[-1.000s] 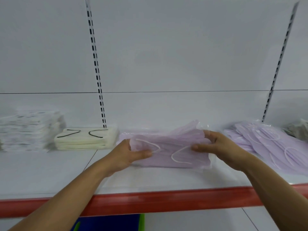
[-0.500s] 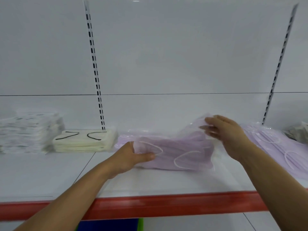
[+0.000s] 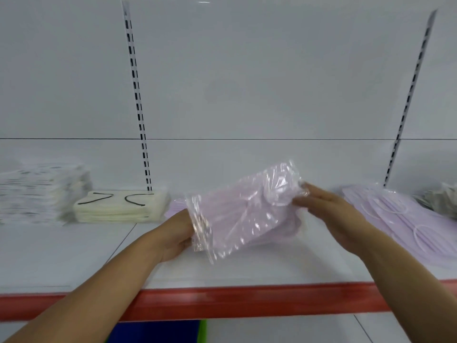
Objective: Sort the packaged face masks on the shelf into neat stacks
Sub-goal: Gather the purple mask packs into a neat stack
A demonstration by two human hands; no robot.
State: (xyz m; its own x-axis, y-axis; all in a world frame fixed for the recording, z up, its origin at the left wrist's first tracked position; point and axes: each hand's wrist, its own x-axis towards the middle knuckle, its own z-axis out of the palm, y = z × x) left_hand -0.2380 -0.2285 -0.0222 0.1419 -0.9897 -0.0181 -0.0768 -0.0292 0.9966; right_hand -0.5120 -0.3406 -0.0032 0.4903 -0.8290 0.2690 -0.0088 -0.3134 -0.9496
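A clear plastic pack of lilac face masks is lifted off the white shelf and tilted, its right end higher. My left hand grips the pack's lower left end, its fingers hidden behind the plastic. My right hand touches the upper right end with fairly straight fingers. Behind the left hand, a bit of a lilac stack shows on the shelf. More lilac masks lie spread loosely at the right.
A cream mask stack with black ear loops sits left of centre, and a taller white stack stands further left. A greyish pack lies at the far right. The shelf has a red front edge and two slotted uprights.
The pack has been lifted and tipped up at its right end. My right hand let go of it, then came back to touch its right end. My left hand kept its hold.
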